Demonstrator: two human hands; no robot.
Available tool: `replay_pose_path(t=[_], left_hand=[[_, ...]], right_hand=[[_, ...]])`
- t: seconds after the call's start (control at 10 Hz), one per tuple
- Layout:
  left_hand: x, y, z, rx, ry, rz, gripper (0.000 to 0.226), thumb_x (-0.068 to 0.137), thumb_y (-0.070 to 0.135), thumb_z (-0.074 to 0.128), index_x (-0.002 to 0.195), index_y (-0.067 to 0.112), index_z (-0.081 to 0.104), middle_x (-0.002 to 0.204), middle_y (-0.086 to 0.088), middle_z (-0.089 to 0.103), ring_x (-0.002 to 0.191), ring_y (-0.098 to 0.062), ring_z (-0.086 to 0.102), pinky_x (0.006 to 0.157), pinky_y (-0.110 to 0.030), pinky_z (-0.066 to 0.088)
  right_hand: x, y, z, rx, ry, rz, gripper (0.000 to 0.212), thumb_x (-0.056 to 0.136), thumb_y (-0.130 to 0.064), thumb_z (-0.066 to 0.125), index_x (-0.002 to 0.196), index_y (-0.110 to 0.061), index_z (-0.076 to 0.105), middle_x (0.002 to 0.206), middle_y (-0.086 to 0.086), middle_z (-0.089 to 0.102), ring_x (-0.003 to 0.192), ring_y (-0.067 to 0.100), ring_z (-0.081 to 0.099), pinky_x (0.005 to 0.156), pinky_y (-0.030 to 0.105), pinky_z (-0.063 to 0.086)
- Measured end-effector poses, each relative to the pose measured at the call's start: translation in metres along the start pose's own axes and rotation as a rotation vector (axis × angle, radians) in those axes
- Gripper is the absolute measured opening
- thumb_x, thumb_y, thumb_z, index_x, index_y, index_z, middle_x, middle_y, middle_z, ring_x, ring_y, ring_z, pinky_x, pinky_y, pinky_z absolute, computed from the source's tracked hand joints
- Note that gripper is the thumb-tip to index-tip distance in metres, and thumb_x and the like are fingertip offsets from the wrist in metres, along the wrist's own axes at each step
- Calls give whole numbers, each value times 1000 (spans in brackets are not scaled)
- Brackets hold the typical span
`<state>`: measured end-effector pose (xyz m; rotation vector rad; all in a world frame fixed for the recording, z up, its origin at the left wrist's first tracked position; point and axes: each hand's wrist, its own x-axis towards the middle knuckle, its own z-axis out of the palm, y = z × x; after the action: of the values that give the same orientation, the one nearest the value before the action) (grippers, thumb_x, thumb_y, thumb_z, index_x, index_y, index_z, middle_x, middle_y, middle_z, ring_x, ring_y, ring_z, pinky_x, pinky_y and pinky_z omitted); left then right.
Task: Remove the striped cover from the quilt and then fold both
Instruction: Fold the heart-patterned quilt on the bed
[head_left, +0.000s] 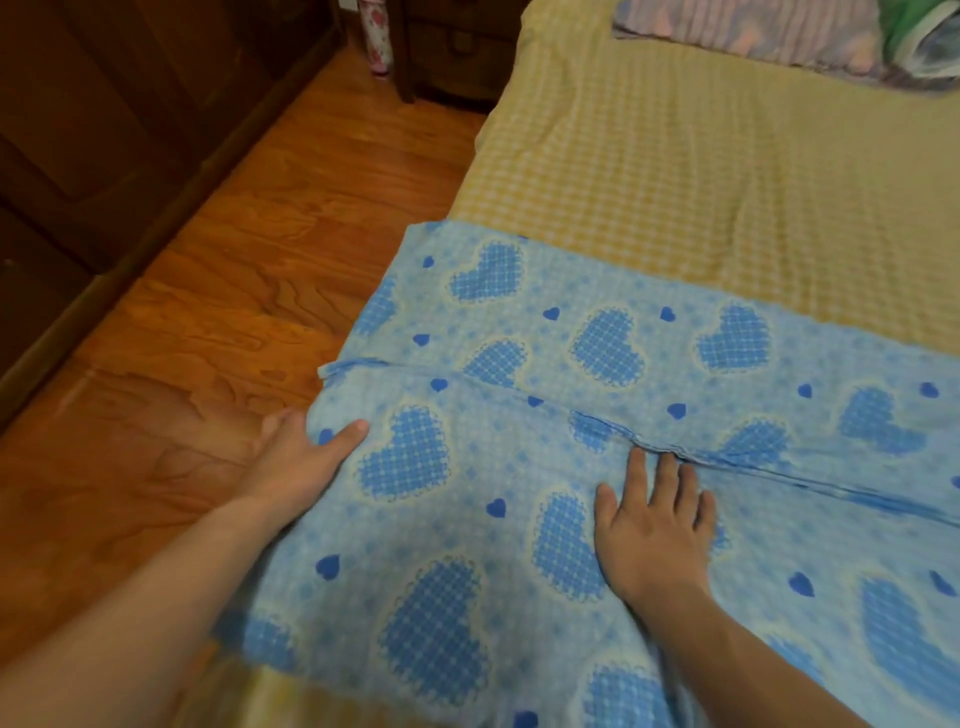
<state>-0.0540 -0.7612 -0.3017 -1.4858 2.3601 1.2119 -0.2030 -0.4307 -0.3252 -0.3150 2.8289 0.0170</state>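
quilt (571, 467): blue heart-print fabric, lying across the near part of the bed (701, 171), already doubled over; I take it for the quilt, though it could be the cover turned out, can't tell.
fold edge (519, 397): long axis runs left to right, dropping a little toward the right; upper layer ends there, lower layer shows beyond it.
left hand (301, 457): at the quilt's left end near the corner, thumb on top, fingers blurred at or under the edge; whether it pinches cloth, cannot tell.
right hand (654, 525): flat on the upper layer, fingers straight and spread, tips touching the fold edge where it puckers.
hands: well apart along the fold axis, neither clamped on anything that I can see.
nearer hand: right to the pucker; left to the corner overhanging the floor (208, 338).
striped cover (753, 31): likely the striped bundle at the far end of the bed, well apart from both hands.
next (judgement): smooth along the edge, then fold end to end.
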Motion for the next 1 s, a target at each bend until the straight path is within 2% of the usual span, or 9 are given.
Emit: replay_pose_path(t=[0.1, 0.2, 0.3, 0.4, 0.6, 0.7, 0.8, 0.9, 1.0], left_hand=[[-34, 34, -8, 204, 236, 296, 80, 65, 74, 55, 119, 15, 55, 125, -4, 48, 120, -28, 47, 105, -43, 39], [-75, 68, -4, 327, -16, 676, 63, 74, 63, 60, 123, 24, 49, 135, 8, 39, 119, -20, 51, 99, -37, 45], [-88, 86, 16, 569, -246, 725, 65, 81, 53, 60, 138, 36, 34, 157, 12, 10, 134, -22, 39, 102, -39, 44], [-79, 86, 26, 561, -221, 542, 71, 79, 52, 65, 138, 42, 28, 161, 2, 2, 138, -32, 34, 103, -43, 42], [-43, 50, 22, -31, -179, -6, 121, 42, 75, 72, 145, 28, 29, 139, 1, 54, 124, -23, 56, 104, -40, 45], [-28, 41, 14, -239, -239, -89, 108, 38, 70, 84, 133, 31, 53, 122, 9, 68, 107, -14, 67, 99, -38, 52], [-43, 54, -2, -384, -325, -173, 56, 70, 43, 83, 118, 18, 67, 99, 0, 76, 88, -20, 73, 85, -36, 58], [-51, 60, -19, -432, -579, -342, 39, 81, 33, 74, 113, 11, 70, 101, -15, 75, 95, -34, 72, 91, -49, 56], [-57, 74, -30, -226, -805, -387, 57, 70, 31, 76, 120, 5, 68, 113, -21, 71, 112, -39, 65, 100, -56, 49]], right_hand=[[-2, -2, -4, -9, -36, -1, 70, 97, -58, 10, 157, -25, -5, 165, 8, -4, 151, 29, -5, 121, 48, -4], [-1, -1, -3, -1, -21, 3, 70, 98, -57, 16, 158, -24, 0, 165, 10, 0, 151, 31, -1, 121, 48, -2], [-1, 0, -6, -2, -24, -6, 69, 98, -57, 19, 158, -25, 4, 165, 10, 3, 151, 30, 2, 121, 48, 0], [-1, 0, -6, 10, -43, -7, 69, 98, -58, 19, 157, -26, 3, 165, 8, 3, 151, 29, 1, 121, 47, 0], [1, -3, -8, 29, -82, -1, 69, 98, -58, 17, 157, -27, 1, 165, 7, 0, 151, 27, -2, 121, 47, -1], [3, 0, -4, 26, -65, -2, 69, 98, -58, 18, 157, -27, 2, 165, 7, 1, 151, 28, 0, 121, 47, -1], [7, 1, -6, 48, -99, -3, 68, 98, -59, 20, 157, -29, 3, 165, 6, 2, 151, 27, 0, 121, 46, 0], [11, 2, -11, 58, -161, -8, 69, 98, -60, 22, 157, -31, 2, 165, 5, 0, 151, 26, 0, 121, 45, 0], [20, 8, -24, 41, -279, -45, 72, 97, -63, 25, 156, -31, -2, 165, 6, -6, 151, 27, -4, 121, 45, 0]])
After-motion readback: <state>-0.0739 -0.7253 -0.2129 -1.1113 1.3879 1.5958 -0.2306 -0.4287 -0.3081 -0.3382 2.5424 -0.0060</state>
